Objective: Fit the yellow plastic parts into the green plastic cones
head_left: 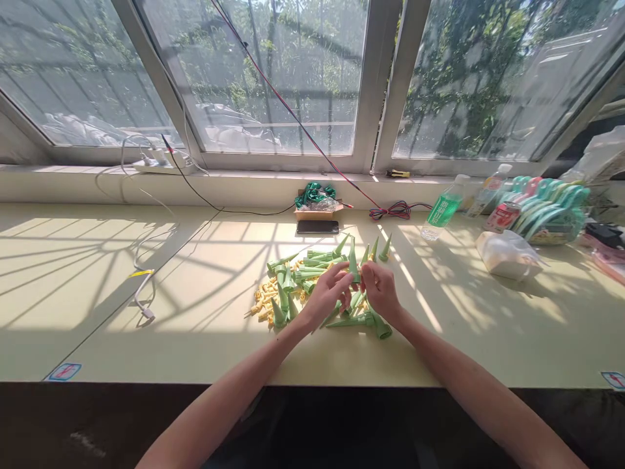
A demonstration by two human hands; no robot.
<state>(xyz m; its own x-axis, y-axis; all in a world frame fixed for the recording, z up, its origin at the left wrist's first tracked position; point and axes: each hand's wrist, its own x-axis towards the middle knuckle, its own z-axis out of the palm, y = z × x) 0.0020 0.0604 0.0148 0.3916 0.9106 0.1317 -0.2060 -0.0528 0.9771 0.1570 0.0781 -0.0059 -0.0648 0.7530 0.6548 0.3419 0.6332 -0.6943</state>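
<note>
A heap of green plastic cones [303, 270] lies on the pale yellow table [195, 339], with small yellow parts [263, 299] at its left side. Both hands meet above the heap. My left hand [329, 293] and my right hand [381, 290] have their fingers pinched together on one upright green cone [353, 264] between them. More green cones [359, 319] lie under the hands. Three cones [375, 249] stand upright just behind.
A black phone [317, 227] and a small box of green items [316, 200] sit behind the heap. Water bottle [442, 213], red can [502, 216], white bag [508, 254] and teal items [547, 202] at the right. White cables [141, 286] and a power strip [163, 161] at the left.
</note>
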